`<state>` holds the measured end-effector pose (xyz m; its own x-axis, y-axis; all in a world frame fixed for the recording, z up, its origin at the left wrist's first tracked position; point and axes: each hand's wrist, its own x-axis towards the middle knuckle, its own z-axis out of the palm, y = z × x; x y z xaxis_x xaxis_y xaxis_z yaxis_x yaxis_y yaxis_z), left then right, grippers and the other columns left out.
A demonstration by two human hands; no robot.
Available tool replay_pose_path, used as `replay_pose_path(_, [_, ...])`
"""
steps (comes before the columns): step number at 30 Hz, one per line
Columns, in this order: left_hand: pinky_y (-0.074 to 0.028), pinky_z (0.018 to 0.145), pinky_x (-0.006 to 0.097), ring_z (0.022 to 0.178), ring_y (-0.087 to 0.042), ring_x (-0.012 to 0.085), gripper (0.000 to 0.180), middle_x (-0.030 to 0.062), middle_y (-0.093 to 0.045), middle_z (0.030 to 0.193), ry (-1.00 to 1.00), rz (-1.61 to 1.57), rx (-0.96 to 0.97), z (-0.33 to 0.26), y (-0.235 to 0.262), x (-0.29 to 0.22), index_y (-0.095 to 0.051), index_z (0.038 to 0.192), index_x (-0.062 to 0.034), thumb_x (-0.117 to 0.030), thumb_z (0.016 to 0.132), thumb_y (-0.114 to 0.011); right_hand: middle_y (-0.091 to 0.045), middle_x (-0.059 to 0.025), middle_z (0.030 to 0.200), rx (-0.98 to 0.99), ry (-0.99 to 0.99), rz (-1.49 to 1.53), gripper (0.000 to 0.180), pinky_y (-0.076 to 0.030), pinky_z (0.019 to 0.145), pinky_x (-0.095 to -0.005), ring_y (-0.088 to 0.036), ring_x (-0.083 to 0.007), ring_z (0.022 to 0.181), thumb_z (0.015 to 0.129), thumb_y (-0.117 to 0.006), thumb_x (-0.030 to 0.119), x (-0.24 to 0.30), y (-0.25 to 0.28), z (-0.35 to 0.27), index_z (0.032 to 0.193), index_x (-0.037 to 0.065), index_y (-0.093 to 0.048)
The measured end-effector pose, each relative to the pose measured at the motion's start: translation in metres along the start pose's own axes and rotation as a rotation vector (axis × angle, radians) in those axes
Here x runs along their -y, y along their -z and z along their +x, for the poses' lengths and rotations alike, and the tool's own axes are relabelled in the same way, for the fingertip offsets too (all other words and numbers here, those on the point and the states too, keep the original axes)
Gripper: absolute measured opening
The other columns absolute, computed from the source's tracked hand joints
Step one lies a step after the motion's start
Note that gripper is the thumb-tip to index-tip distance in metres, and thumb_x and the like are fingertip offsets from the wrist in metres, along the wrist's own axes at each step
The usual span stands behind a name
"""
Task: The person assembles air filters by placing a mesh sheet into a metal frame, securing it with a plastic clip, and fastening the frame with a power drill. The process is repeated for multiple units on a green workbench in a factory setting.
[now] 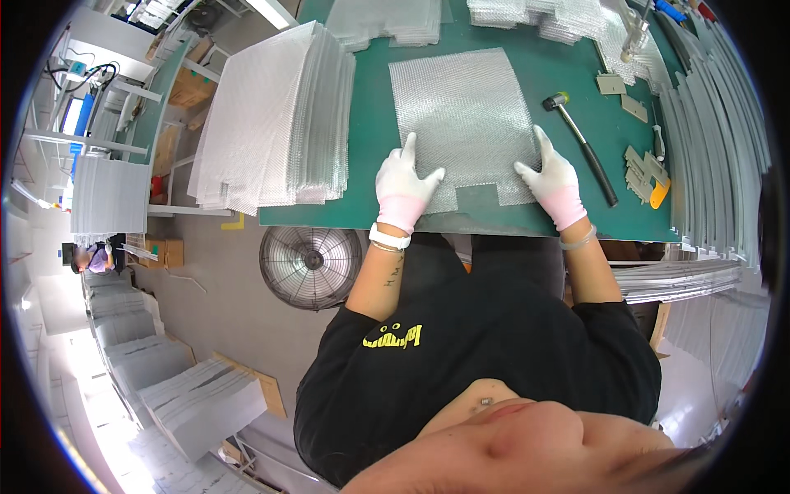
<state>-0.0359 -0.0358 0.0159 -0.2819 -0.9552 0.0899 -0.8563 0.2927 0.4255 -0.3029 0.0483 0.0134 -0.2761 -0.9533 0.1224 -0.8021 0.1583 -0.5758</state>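
On the green tabletop (pixel 374 123): a translucent mesh-patterned sheet (pixel 462 111) lies flat, notched edge toward the body. White-gloved left hand (pixel 406 181) rests at its left edge, right hand (pixel 552 177) at its right. Fingers (pixel 409 146) of both spread, unclenched; thumbs point inward over the sheet. Tall stack of similar sheets (pixel 263 123) stands left; hammer (pixel 588 151) lies right.

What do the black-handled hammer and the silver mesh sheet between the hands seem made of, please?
Notched silver mesh sheet: probably metal, given its glinting, finely patterned surface. Black-handled hammer: shiny shaft suggests polished steel; matte grip, perhaps rubber.
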Motion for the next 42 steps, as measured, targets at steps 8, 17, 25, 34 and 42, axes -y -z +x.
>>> replay_pose_path(8, [-0.053, 0.09, 0.044, 0.104, -0.064, 0.0327, 0.085, 0.0181, -0.062, 0.113, -0.017, 0.082, 0.049, 0.001, -0.001, 0.003, -0.047, 0.148, -0.0058, -0.046, 0.078, -0.077, -0.065, -0.0198, 0.123, 0.025, 0.077, -0.059, 0.062, -0.051, 0.095, -0.0417, -0.063, -0.036, 0.112, 0.088, -0.07, 0.036, -0.009, -0.003, 0.001, 0.139, 0.006, -0.053])
replay_pose_path(17, [-0.052, 0.094, 0.043, 0.111, -0.061, 0.0346, 0.084, 0.0192, -0.059, 0.12, 0.036, 0.087, 0.118, 0.006, 0.007, 0.0, -0.047, 0.149, -0.0101, -0.047, 0.079, -0.077, -0.067, -0.0191, 0.113, 0.244, 0.018, -0.111, 0.053, -0.052, 0.091, -0.0437, -0.064, -0.0363, 0.107, 0.088, -0.066, 0.037, 0.007, 0.022, 0.013, 0.13, 0.005, -0.059])
replay_pose_path(25, [-0.014, 0.12, 0.061, 0.149, -0.02, 0.0448, 0.08, 0.0175, -0.032, 0.159, -0.201, 0.195, 0.121, 0.021, 0.006, 0.022, -0.051, 0.146, -0.0267, -0.05, 0.075, -0.077, -0.054, -0.0229, 0.139, -0.218, -0.251, -0.523, 0.068, -0.048, 0.106, -0.0455, -0.057, -0.041, 0.124, 0.082, -0.068, 0.029, -0.135, 0.093, 0.168, 0.147, 0.024, -0.049])
replay_pose_path(34, [-0.013, 0.119, 0.064, 0.146, -0.027, 0.0453, 0.076, 0.0164, -0.042, 0.152, -0.199, 0.146, -0.151, -0.059, 0.023, -0.016, -0.054, 0.14, -0.0138, -0.034, 0.073, -0.082, -0.071, -0.0226, 0.113, -0.049, -0.096, -0.355, 0.062, -0.051, 0.099, -0.0405, -0.068, -0.0358, 0.106, 0.073, -0.076, 0.018, -0.181, 0.127, 0.176, 0.132, 0.007, -0.061])
replay_pose_path(42, [-0.053, 0.087, 0.038, 0.094, -0.068, 0.0211, 0.018, 0.0102, -0.072, 0.104, -0.105, -1.127, 0.459, -0.168, -0.007, 0.012, -0.07, 0.105, -0.0037, -0.018, 0.095, -0.064, -0.068, -0.006, 0.106, 0.273, 0.029, 0.644, 0.038, -0.051, 0.09, -0.0302, -0.061, -0.0123, 0.099, 0.082, -0.072, 0.012, -0.03, 0.129, -0.012, 0.117, 0.001, -0.064])
